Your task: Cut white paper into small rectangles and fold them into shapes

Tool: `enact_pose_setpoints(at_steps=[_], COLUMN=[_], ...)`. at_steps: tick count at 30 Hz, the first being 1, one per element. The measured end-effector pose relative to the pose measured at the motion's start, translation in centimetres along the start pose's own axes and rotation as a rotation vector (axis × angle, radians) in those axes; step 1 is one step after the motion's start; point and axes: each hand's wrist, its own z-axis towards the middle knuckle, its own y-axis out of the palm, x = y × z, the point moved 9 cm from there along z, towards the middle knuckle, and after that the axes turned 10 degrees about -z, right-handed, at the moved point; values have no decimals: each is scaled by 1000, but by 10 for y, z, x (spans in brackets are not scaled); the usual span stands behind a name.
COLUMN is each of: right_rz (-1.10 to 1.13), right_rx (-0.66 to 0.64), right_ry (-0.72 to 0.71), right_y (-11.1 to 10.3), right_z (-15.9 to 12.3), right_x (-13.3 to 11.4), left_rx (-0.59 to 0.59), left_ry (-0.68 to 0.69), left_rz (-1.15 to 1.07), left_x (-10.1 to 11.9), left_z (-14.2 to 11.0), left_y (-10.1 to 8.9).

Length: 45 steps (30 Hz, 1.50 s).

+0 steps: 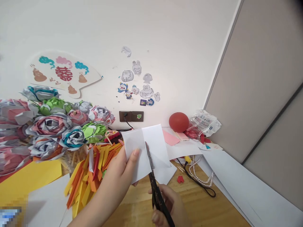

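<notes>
Pinching white paper (156, 142) between the thumb in front and fingers mostly behind, the person's left hand (123, 165) holds it raised over the wooden table (199, 205), in front of the wall, while the right hand (172, 201) is closed around the handles of black scissors (157, 194), whose blades lie against the middle of the paper. The hands are near each other, the left one higher. The paper looks light, thin and fairly crisp, likely to bend or crease under a hard squeeze, so a flat, gentle pinch near the cutting line would steady it best. The scissors look stiff and heavier, and are best held by the handle loops, with fingertips clear of the blades. To the left are paper flowers (53, 124) and a heap of yellow, orange and red strips (94, 170); a red balloon (179, 122) sits farther back to the right. The far side of the paper, most left fingertips and part of the right hand's grip are hidden. How far the blades are open, and how long any cut is, cannot be told, and the lower left corner is pixelated.
</notes>
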Motion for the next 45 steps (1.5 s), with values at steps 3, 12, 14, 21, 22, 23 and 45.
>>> enact_pose_setpoints(at_steps=[3, 12, 14, 21, 22, 23, 45], right_rz=[42, -14, -26, -101, -99, -97, -3], right_rx=[-38, -20, 39, 51, 52, 46, 10], right_ry=[27, -50, -74, 5, 30, 55, 190], right_y=[5, -2, -7, -10, -10, -10, -8], right_z=[0, 8, 9, 8, 8, 8, 8], right_x=[-2, 3, 5, 14, 15, 16, 10], left_rx=[-41, -44, -46, -31, -36, -43, -79], left_ry=[5, -30, -46, -85, -95, -103, -163], left_rz=[13, -20, -38, -110, -122, -133, -214], left_x=[-1, -8, -10, -14, -17, -19, -33], left_z=[0, -2, -2, 0, 1, 3, 3], left_y=[4, 10, 11, 13, 14, 15, 27])
